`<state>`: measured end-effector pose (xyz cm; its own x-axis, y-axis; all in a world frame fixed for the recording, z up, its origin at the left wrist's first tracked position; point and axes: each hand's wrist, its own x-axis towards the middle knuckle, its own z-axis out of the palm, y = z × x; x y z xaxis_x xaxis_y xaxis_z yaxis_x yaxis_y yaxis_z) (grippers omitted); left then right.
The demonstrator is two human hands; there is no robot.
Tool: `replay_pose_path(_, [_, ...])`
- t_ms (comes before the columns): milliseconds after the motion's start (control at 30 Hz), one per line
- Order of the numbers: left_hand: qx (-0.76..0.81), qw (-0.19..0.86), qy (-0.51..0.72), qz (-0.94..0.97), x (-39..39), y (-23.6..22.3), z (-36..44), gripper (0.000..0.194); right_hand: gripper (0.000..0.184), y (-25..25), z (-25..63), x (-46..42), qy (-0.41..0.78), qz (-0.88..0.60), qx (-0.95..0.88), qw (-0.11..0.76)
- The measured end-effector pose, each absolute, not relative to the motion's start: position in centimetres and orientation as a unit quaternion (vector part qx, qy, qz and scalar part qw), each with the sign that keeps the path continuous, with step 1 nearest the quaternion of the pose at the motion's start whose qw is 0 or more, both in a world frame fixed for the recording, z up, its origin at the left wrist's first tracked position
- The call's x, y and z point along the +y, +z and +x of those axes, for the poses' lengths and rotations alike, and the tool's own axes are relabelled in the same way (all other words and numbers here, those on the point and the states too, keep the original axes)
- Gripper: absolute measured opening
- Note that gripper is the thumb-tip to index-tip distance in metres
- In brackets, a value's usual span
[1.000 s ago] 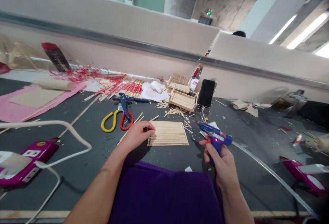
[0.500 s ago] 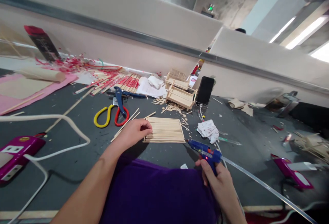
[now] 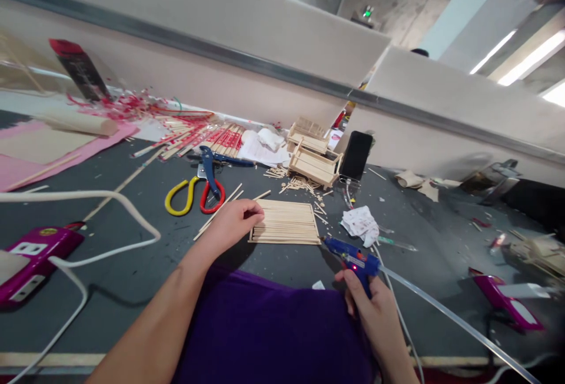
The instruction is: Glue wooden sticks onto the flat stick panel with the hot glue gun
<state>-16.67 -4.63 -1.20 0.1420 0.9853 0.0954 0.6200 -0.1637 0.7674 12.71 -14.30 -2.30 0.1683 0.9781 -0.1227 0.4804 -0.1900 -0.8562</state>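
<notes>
A flat panel of thin wooden sticks (image 3: 286,222) lies on the dark table in front of me. At its left edge is my left hand (image 3: 241,219), fingers curled together and gripping that side; the fingertips are partly hidden. My right hand (image 3: 371,301) is wrapped around the handle of a blue glue gun (image 3: 353,256), whose red light is lit. The gun's nozzle points left, at or very near the panel's lower right corner. A long clear glue stick (image 3: 450,310) sticks out of its back end.
Scissors with yellow and red handles (image 3: 212,196) lie left of the panel beside loose sticks. Behind are small wooden models (image 3: 314,163), stick offcuts, a phone (image 3: 355,156) and crumpled tissue (image 3: 359,225). Purple power strips (image 3: 39,254) with white cords sit at both sides.
The view has shifted slightly. Both hands keep their places at the panel, with the glue gun's nozzle still by the lower right corner.
</notes>
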Motion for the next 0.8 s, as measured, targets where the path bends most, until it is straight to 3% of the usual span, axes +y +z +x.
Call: replay_pose_path(800, [0.581, 0.296, 0.311, 0.692, -4.49, -1.57, -17.2, 0.016, 0.049, -1.42, 13.0, -14.44, 0.303, -0.716, -0.536, 0.329])
